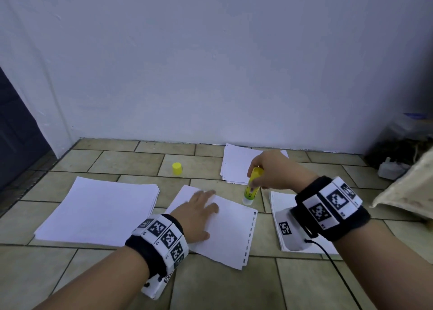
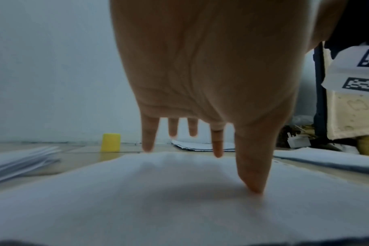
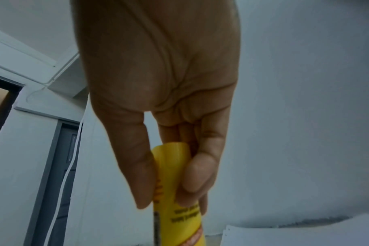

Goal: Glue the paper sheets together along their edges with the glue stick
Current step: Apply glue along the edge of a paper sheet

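A white paper sheet (image 1: 225,230) with punched holes along its right edge lies on the tiled floor in the middle. My left hand (image 1: 199,212) rests flat on it with straight, spread fingers (image 2: 252,166). My right hand (image 1: 269,171) grips a yellow glue stick (image 1: 251,188) near its top. The stick points down, and its white tip sits just beyond the sheet's far right corner. In the right wrist view the thumb and fingers wrap the glue stick (image 3: 177,199). Its yellow cap (image 1: 177,168) stands alone on the floor at the back left.
A thick paper stack (image 1: 98,211) lies to the left, another stack (image 1: 236,164) at the back by the wall, and a third (image 1: 276,206) under my right wrist. A white plug (image 1: 390,169) and a cream cloth (image 1: 407,188) sit at the right.
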A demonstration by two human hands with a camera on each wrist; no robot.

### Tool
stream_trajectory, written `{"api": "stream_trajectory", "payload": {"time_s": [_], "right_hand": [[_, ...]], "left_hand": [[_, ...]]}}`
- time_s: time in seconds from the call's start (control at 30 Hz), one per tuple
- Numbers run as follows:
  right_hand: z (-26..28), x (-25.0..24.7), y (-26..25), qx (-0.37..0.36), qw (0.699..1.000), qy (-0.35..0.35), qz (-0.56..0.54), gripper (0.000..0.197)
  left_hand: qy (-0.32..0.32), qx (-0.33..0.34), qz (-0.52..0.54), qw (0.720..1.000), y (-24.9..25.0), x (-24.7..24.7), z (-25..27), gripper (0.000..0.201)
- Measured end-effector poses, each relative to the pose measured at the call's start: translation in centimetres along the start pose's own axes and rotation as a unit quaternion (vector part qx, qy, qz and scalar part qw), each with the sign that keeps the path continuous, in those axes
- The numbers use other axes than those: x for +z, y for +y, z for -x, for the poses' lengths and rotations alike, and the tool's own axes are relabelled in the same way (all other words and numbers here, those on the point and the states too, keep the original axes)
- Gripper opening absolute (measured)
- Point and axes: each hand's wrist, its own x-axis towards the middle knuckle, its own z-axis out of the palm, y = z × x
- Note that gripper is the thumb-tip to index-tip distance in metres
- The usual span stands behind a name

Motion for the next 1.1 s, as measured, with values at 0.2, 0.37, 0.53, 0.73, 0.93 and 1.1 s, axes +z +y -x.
{"api": "stream_trajectory", "payload": {"time_s": [0.2, 0.37, 0.53, 0.73, 0.93, 1.1], "right_hand": [[-1.0, 0.9, 0.0, 0.009, 0.999, 0.016, -0.026, 0.017], [-2.1, 1.6, 0.0, 0.008, 0.999, 0.03, -0.041, 0.02], [-3.3, 3.2, -0.9, -0.009, 0.997, 0.056, -0.047, 0.022], [-4.3, 5.2, -2.0, -0.021, 0.998, 0.052, -0.031, 0.023], [-2.9, 4.0, -1.4, -0.021, 0.998, -0.013, 0.057, 0.023], [-0.8, 3.5, -0.4, -0.016, 0.99, -0.054, 0.125, 0.027]], "left_hand": [[-0.018, 0.002, -0.008, 1.0, 0.1, -0.4, 0.6, 0.065], [-0.006, -0.004, -0.008, 1.0, 0.2, -1.1, 1.0, 0.072], [0.002, -0.028, 0.055, 0.998, -0.4, -0.8, 0.6, 0.073], [0.007, -0.034, 0.067, 0.997, -0.6, -0.4, 0.6, 0.073], [0.0, -0.025, 0.061, 0.998, -0.6, -0.4, 0.6, 0.078], [-0.02, -0.022, 0.036, 0.999, -0.8, -0.3, 0.4, 0.075]]}}
